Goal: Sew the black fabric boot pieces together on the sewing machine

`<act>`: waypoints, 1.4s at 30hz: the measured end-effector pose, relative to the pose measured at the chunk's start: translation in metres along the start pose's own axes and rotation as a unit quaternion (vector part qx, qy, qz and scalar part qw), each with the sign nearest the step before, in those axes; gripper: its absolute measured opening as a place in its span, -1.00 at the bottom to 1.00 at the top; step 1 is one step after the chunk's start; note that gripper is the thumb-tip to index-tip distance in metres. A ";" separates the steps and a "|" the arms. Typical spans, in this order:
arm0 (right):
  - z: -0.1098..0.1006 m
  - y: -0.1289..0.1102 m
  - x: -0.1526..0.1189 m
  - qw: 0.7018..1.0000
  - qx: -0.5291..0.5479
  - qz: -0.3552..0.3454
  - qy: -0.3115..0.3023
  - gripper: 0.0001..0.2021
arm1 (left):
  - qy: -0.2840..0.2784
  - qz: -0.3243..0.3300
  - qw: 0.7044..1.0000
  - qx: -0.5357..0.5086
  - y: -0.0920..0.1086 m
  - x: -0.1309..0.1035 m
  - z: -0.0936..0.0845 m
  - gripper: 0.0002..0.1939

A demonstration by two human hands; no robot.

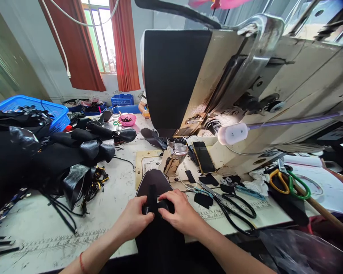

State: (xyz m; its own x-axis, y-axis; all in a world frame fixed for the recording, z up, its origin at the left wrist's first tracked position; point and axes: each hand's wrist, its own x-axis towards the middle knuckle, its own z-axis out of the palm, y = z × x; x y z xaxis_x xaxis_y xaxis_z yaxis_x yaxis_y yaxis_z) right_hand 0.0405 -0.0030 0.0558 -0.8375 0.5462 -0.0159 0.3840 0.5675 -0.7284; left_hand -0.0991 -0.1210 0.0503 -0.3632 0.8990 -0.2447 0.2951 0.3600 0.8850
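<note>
A black shoe upper [156, 179] with a rounded end lies before me at the table's front edge. My left hand [133, 214] grips its left side, thumb and fingers closed on the dark material. On the opposite side, my right hand [180, 210] pinches the facing edge, so a narrow gap shows between the two edges. A black strip runs along the middle of the piece. Just beyond it stands the sewing machine [175, 80], its post [173, 160] rising from the bed plate [140, 171].
Black uppers [74, 148] are heaped at left beside a blue basket [57, 114]. Right of the post lie a phone [203, 158], large black scissors [231, 205], fabric scraps [202, 199] and scissors with orange and green handles [288, 184]. A pink bowl [127, 120] stands farther back, near another person's arm [143, 106].
</note>
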 end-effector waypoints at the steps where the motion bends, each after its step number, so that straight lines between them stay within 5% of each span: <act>1: -0.002 -0.001 0.003 0.999 -0.004 0.026 -0.020 -0.77 | 0.002 0.001 1.000 0.004 0.000 0.000 0.000 -0.80; 7: -0.011 -0.004 0.016 0.991 0.049 0.097 -0.074 -0.83 | -0.003 0.010 1.000 0.019 0.004 -0.002 -0.001 -0.80; 36: 0.007 0.003 0.008 0.989 0.083 0.119 -0.011 -0.86 | 0.007 -0.020 0.988 0.151 0.013 -0.010 -0.007 -0.96; 42: 0.007 0.002 0.008 0.989 0.082 0.122 -0.009 -0.86 | 0.011 -0.024 0.986 0.167 0.012 -0.010 -0.006 -0.81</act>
State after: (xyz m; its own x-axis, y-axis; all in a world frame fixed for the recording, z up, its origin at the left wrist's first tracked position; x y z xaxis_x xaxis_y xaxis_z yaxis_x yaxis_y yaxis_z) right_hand 0.0319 -0.0023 0.0496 -0.7351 0.6425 -0.2165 0.5083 0.3110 -0.8031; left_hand -0.0977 -0.1276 0.0657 -0.4013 0.8750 -0.2709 0.5500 0.4667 0.6926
